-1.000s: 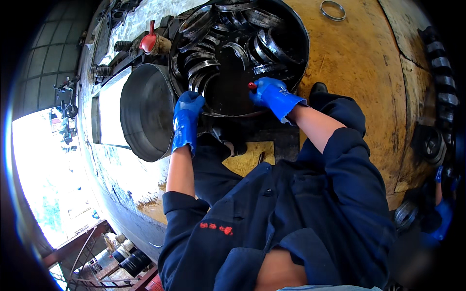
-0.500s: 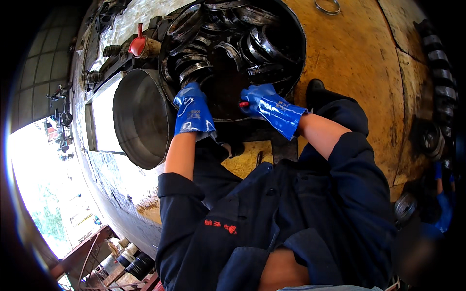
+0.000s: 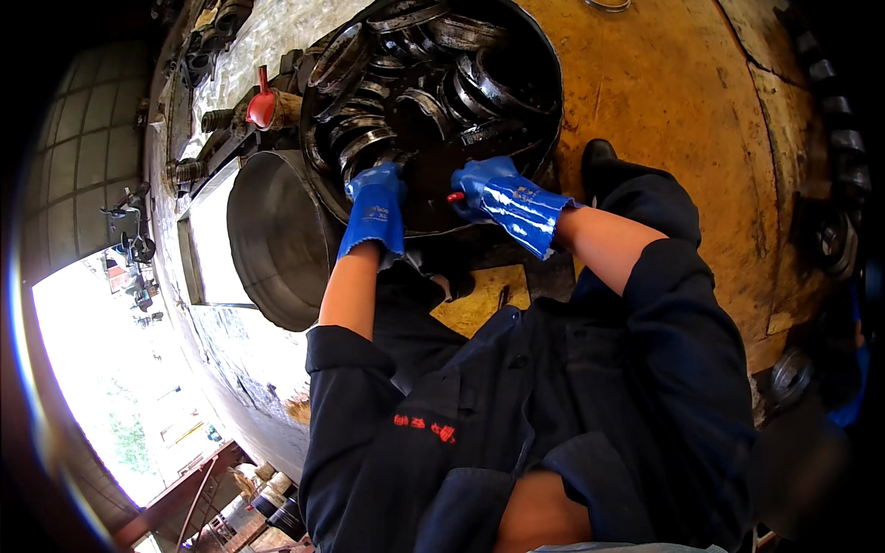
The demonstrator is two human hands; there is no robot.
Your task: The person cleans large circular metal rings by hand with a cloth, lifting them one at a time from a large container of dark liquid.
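Note:
A round dark tub in front of me holds several oily metal rings and dark liquid. My left hand, in a blue rubber glove, is closed at the near left inside of the tub, on the end of a dark, wet metal ring; the fingertips are partly hidden. My right hand, gloved the same way, is a fist around a red-handled tool. Only the handle's end shows; the tool's other end is hidden by the glove and the dark tub.
Left of the tub stands an open grey metal drum. A red scoop rests behind it among dark metal parts. The floor on the right is stained yellow-brown, with a row of dark rings along the far right. A ring lies at the top edge.
My left hand has shifted slightly right and down within the tub's near side, closer to my right hand. The right hand keeps its grip on the red handle. The whole view has shifted slightly.

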